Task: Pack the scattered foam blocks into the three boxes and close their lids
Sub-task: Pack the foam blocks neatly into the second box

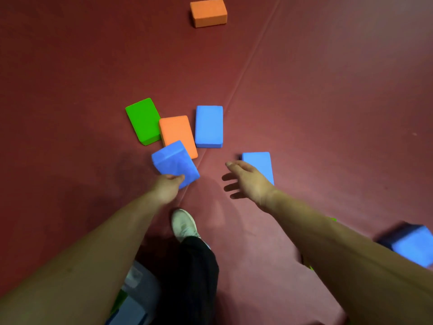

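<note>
My left hand (168,186) grips the near end of a blue foam block (174,163), lifted and tilted over an orange block (177,133). A green block (143,121) lies just left of the orange one, and a second blue block (209,126) lies flat to its right. My right hand (248,178) hovers with fingers spread over the left edge of a third blue block (260,164) and holds nothing. Another orange block (208,12) sits far off at the top. At the right edge there is a blurred blue block (413,246).
The floor is a dark red mat (328,102) with a seam running diagonally. My white shoe (184,224) and dark trouser leg stand below the hands. A clear box (134,299) with blue and green blocks inside shows at the bottom left, partly hidden by my left arm.
</note>
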